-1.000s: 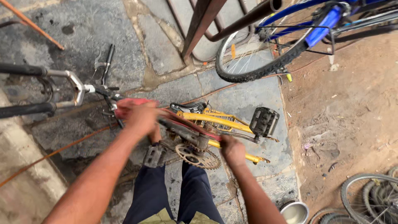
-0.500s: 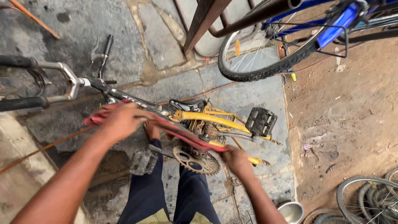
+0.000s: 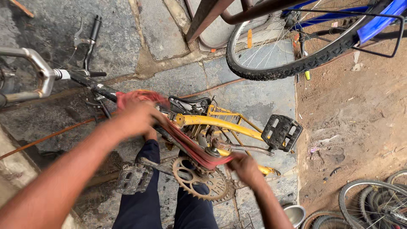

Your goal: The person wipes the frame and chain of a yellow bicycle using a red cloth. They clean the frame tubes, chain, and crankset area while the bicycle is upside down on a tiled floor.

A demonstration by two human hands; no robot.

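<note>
A yellow bicycle frame (image 3: 229,124) stands upside down in front of my legs, with its chainring (image 3: 199,181) and two black pedals (image 3: 281,132) showing. A red cloth (image 3: 186,142) is stretched across the frame near the crank. My left hand (image 3: 136,118) grips the bunched upper end of the cloth, blurred by motion. My right hand (image 3: 246,167) grips its lower end beside the crank. The cloth runs taut between both hands over the frame tube.
Silver fork and black handlebar (image 3: 87,80) lie at left on the stone floor. A blue bicycle's rear wheel (image 3: 296,51) stands at top right. Loose wheels (image 3: 373,203) and a small steel bowl (image 3: 293,214) sit at bottom right on dirt.
My left hand has pulled the cloth's upper end to the right and back toward the frame. My right hand has shifted slightly lower, still holding the other end.
</note>
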